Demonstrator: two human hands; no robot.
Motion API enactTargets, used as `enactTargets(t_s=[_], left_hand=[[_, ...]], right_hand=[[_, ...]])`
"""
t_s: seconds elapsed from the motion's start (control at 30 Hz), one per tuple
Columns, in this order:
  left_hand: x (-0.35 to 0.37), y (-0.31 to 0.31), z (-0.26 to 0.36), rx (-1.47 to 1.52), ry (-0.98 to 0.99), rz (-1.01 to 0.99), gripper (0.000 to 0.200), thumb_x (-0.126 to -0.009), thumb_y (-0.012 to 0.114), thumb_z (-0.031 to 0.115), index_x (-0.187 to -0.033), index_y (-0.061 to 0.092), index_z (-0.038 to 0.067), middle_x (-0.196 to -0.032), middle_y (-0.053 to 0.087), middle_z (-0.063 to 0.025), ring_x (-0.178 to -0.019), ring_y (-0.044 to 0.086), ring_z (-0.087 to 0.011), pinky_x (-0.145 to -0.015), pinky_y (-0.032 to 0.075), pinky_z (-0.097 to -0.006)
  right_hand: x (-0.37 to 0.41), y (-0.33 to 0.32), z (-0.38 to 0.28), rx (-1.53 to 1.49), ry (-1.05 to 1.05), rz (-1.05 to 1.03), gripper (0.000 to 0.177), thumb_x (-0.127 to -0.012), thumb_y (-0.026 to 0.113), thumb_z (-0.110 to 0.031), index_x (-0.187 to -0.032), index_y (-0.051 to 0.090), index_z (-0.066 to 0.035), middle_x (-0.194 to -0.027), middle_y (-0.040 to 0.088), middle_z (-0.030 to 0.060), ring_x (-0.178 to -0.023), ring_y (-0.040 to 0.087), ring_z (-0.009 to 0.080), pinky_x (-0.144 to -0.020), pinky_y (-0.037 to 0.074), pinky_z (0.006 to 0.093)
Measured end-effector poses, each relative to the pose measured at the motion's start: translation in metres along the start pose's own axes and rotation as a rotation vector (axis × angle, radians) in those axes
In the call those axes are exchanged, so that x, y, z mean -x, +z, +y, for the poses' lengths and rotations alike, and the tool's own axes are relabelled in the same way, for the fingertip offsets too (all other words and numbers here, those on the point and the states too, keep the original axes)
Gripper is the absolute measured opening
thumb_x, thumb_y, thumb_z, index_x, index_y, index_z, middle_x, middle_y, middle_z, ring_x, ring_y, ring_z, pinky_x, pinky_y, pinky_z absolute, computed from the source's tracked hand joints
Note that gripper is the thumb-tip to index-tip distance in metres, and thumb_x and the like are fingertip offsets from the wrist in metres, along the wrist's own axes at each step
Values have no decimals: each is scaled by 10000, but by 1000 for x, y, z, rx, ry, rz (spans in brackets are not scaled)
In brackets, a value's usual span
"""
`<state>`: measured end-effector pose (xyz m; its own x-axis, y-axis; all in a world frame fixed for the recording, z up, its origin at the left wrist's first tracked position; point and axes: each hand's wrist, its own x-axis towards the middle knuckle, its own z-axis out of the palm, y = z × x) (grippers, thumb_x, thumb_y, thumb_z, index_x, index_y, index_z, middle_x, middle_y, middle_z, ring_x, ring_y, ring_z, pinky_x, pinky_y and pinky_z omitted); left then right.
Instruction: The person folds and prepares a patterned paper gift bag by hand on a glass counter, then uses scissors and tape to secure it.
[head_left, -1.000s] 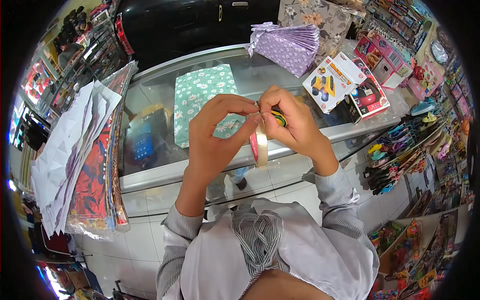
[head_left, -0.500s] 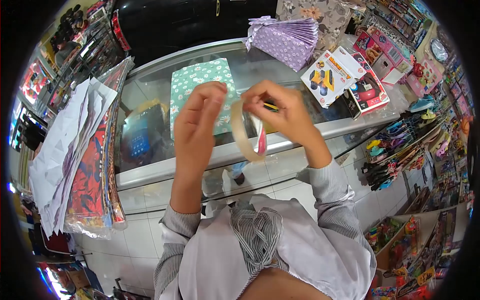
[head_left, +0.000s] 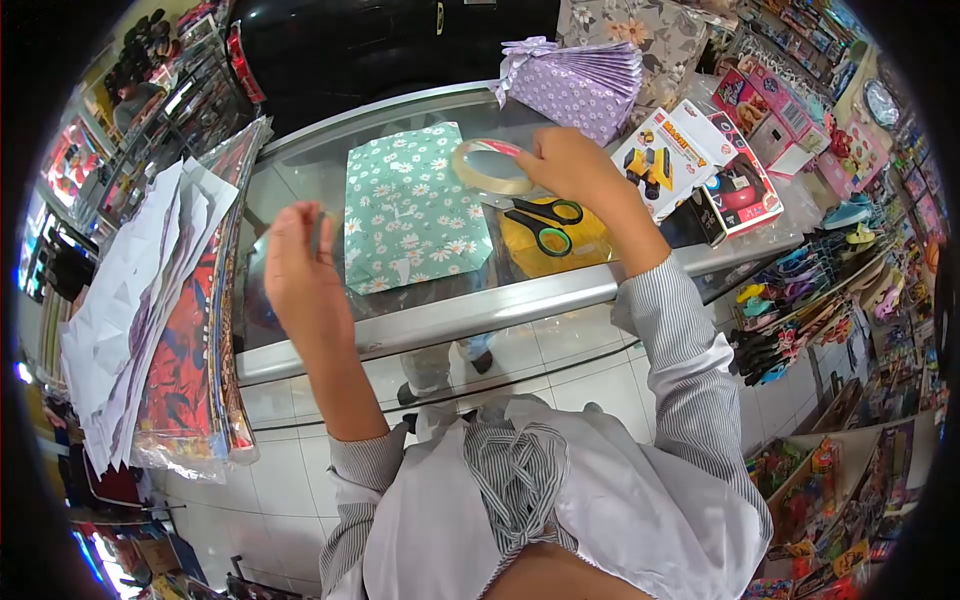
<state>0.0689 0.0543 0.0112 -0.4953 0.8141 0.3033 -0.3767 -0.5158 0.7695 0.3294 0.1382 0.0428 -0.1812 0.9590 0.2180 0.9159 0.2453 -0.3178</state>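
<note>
My right hand (head_left: 580, 172) grips a roll of tape (head_left: 500, 186) by its right side, above the far right corner of a green package with white daisies (head_left: 415, 215). The package lies flat on the glass counter. Left of it, my left hand (head_left: 308, 285) is raised with thumb and fingers drawn together. Whatever sits between those fingertips is too small and blurred to make out. Scissors (head_left: 524, 212) with black and green handles lie just right of the package, below the tape roll.
A pleated purple floral package (head_left: 575, 90) stands at the counter's back. Toy boxes (head_left: 668, 158) sit at the right. Large paper sheets (head_left: 130, 310) and plastic-wrapped prints (head_left: 185, 370) lie at the left. The counter's metal edge (head_left: 450, 325) runs in front of me.
My hands have moved apart: the left one left and down, the right one up and right with the tape roll. The roll has tilted flatter, and the package and scissors now show.
</note>
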Motion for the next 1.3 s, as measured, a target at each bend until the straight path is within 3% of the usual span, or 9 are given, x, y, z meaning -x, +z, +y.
enactTargets(t_s=[0.13,0.3,0.37,0.57,0.67,0.9,1.17,1.23,1.3], left_hand=[[3,7,-10,-270,40,-75,176,-928,563,158,-1021,592,11,-977,598,-52,-990,550,-126,-903,422,-276],[14,25,-12,-353,93,-103,130,-895,612,87,-975,604,-15,-839,616,-14,-785,559,-57,-724,427,-183],[14,22,-12,-349,77,-120,154,-906,597,124,-978,608,-12,-886,617,-37,-847,578,-99,-808,440,-232],[17,23,-8,-313,114,-114,96,-859,650,58,-919,614,-8,-837,617,-20,-780,563,-66,-724,427,-193],[17,25,-8,-294,151,-85,89,-828,683,19,-882,613,4,-791,610,-2,-717,545,-37,-655,406,-161],[15,22,-6,-292,159,-50,90,-817,689,8,-854,607,17,-764,593,10,-683,516,-28,-639,395,-162],[14,18,-7,-301,127,-102,50,-847,634,31,-843,587,16,-819,617,-45,-782,573,-103,-778,454,-236],[15,19,-6,-291,119,-106,51,-845,634,30,-841,585,16,-825,620,-53,-789,578,-110,-789,458,-246],[17,22,-4,-293,115,-116,51,-844,633,28,-839,584,16,-831,622,-57,-797,582,-113,-794,461,-251]], right_hand=[[-2,-1,-1,199,76,-53,351,-844,566,-339,-856,638,5,-910,657,207,-898,633,367,-781,498,443],[32,-2,17,27,-114,255,325,-870,593,-270,-970,537,34,-868,619,216,-821,600,378,-757,473,425],[61,-20,10,-213,-164,7,294,-856,621,-244,-970,541,15,-859,594,189,-806,579,353,-754,463,405],[83,-7,6,-24,-362,99,348,-775,703,-210,-992,570,28,-798,603,155,-752,594,316,-709,476,370],[68,-29,0,-129,-148,-257,354,-724,719,-227,-909,587,45,-885,608,211,-854,585,365,-785,470,414],[62,-71,35,-39,-245,-628,351,-636,713,-149,-907,590,37,-665,616,121,-555,581,196,-515,440,317],[155,-86,40,-494,120,-760,371,-806,692,-206,-1026,450,-33,-702,618,17,-577,530,93,-504,410,261],[172,-62,22,-771,26,-701,431,-860,662,-246,-1144,412,-39,-771,609,11,-586,515,74,-510,412,249],[171,-39,9,-1070,-28,-785,660,-860,618,-476,-1251,398,7,-845,583,88,-609,562,89,-463,448,229]])
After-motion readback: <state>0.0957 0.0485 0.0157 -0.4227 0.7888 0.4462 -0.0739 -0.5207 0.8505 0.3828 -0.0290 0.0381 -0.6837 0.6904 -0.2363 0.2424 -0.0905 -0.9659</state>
